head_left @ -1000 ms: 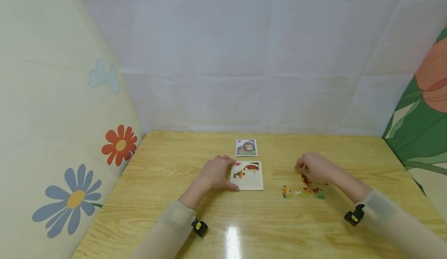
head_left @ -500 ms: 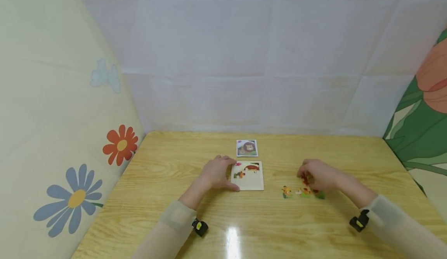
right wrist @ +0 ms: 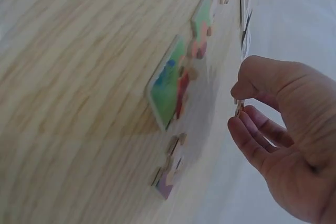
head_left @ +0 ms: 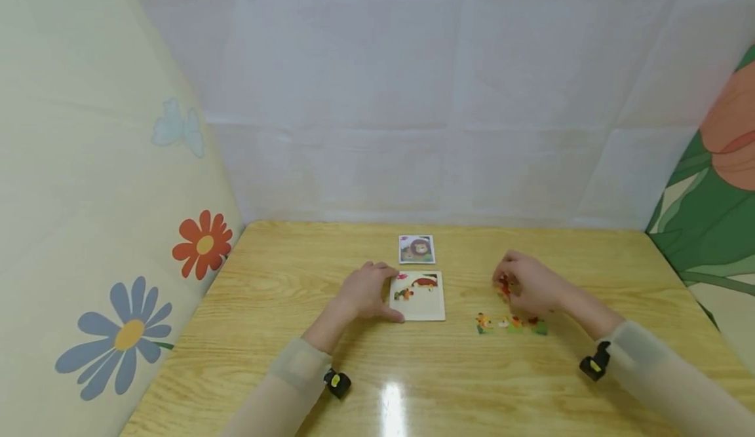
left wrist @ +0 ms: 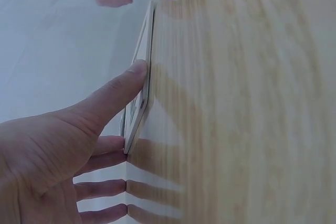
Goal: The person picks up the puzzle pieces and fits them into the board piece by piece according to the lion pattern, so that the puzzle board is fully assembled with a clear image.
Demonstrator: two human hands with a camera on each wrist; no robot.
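Red and orange, a small puzzle piece is now sitting pinched between the thumb and fingertips of the right hand, lifted clear of the counter; half a second ago that hand was lower and nearer the person, pressed down among the loose pieces, and it is now coming up and across toward the puzzle board. The right wrist view is showing the same thing: the thumb and forefinger are closing on a thin piece held above the wood, with the other fingers loosely curled beneath it, and a row of coloured pieces lying on the counter just beyond the fingertips. That row of four or so is staying where it was, now just below and on the person's side of the right fingers. The left hand is not moving at all; it is holding the board's left edge, thumb pressing on the near rim and the other fingers tucked around the board's edge, keeping it steady. The board is carrying only a few placed pieces near its far edge, so the lifted piece is probably the next one heading for an open slot. Beyond the left fingers, a small lion picture card is lying flat, untouched.
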